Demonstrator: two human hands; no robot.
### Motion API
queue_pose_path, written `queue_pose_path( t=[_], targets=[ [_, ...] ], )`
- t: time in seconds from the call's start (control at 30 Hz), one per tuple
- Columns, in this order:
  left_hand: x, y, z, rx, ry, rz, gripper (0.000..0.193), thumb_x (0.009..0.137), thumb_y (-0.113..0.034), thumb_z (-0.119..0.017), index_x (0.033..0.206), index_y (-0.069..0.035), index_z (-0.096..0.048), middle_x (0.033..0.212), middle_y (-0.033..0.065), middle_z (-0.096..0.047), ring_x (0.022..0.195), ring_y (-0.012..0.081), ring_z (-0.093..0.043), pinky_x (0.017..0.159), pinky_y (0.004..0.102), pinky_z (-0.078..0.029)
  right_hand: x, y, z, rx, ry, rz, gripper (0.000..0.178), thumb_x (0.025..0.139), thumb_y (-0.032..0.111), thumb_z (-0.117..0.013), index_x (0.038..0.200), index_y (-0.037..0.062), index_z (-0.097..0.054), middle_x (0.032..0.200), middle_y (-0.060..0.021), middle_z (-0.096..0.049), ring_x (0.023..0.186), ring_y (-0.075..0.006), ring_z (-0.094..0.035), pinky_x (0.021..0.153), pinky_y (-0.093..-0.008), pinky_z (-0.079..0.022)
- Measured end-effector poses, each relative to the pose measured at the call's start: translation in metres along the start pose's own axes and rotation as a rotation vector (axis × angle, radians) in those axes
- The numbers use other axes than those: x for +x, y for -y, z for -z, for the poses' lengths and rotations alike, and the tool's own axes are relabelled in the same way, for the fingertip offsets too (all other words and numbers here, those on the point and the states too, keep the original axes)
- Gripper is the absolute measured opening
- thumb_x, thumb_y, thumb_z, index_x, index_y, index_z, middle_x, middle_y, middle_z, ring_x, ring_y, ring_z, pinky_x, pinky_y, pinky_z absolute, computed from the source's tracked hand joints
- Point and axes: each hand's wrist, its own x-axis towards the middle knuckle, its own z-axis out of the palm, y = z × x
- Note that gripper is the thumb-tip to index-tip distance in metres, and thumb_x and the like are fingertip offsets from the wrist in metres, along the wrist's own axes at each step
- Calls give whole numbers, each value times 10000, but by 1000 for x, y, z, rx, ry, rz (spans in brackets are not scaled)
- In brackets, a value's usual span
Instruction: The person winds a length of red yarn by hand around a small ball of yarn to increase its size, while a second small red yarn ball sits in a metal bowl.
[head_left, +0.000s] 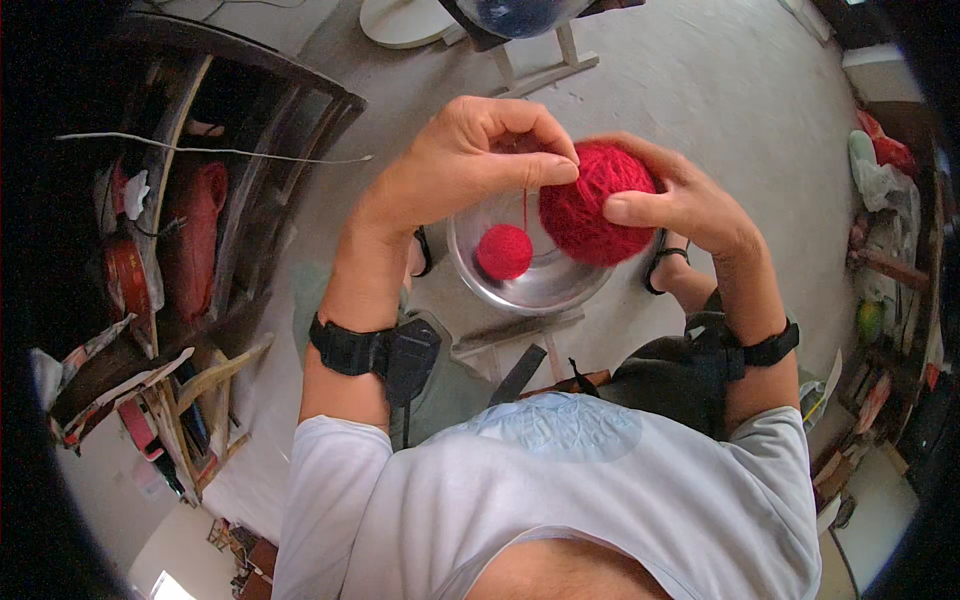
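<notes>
A large red ball of yarn (592, 215) is held up in front of me by my right hand (680, 195), its thumb on the near side and its fingers around the far side. Pinched between the thumb and forefinger of my left hand (490, 150), at the ball's left edge, is a red yarn strand (525, 210). That strand runs down to a smaller red ball of yarn (504, 251), which appears inside a shiny metal basin (540, 295) below my hands. The large ball hides part of the basin.
On the left stands a dark wooden shelf (290, 130) with assorted items. Shelves with bags and other goods line the right side. A round white seat (405, 20) and a stand with white legs (545, 75) are beyond the basin. My feet flank the basin.
</notes>
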Motion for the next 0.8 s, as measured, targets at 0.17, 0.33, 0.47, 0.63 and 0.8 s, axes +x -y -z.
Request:
queue_pose_path(
  t=[0.17,0.33,0.47,0.63,0.8],
  targets=[
    [-1,0,-2,-26,-53,-41,102,889,-88,-697,974,-31,-700,854,-1,-669,741,45,-602,659,180,-494,-3,7,2,408,206,-32,929,688,496,-800,1363,-46,-462,1239,-170,-599,1135,-253,-600,1025,-362,-453],
    [-1,-3,0,-31,-22,-2,149,911,-142,-680,1009,-33,-700,828,3,-680,716,51,-614,633,180,-497,-6,-6,6,637,368,192,665,818,363,-711,1320,-32,-522,1203,-130,-629,1091,-228,-614,999,-323,-458],
    [1,3,-1,-26,-59,-11,170,930,-176,-659,1016,-36,-702,827,10,-690,717,58,-626,621,190,-500,-8,-13,18,885,230,326,622,874,358,-647,1340,-26,-497,1242,-155,-614,1139,-265,-604,1031,-381,-462],
    [6,14,-3,30,-6,224,204,940,-185,-631,1053,-29,-698,853,42,-712,729,79,-647,612,217,-515,-1,-15,35,1065,-77,582,644,927,468,-572,1389,38,-446,1353,-189,-542,1219,-343,-562,1012,-469,-495],
    [6,7,-16,52,221,337,224,921,-198,-651,1018,-3,-700,840,45,-707,733,85,-645,620,212,-510,12,-11,30,743,-511,482,659,885,453,-664,1357,45,-452,1301,-180,-565,1159,-298,-600,949,-402,-530]
  ],
)
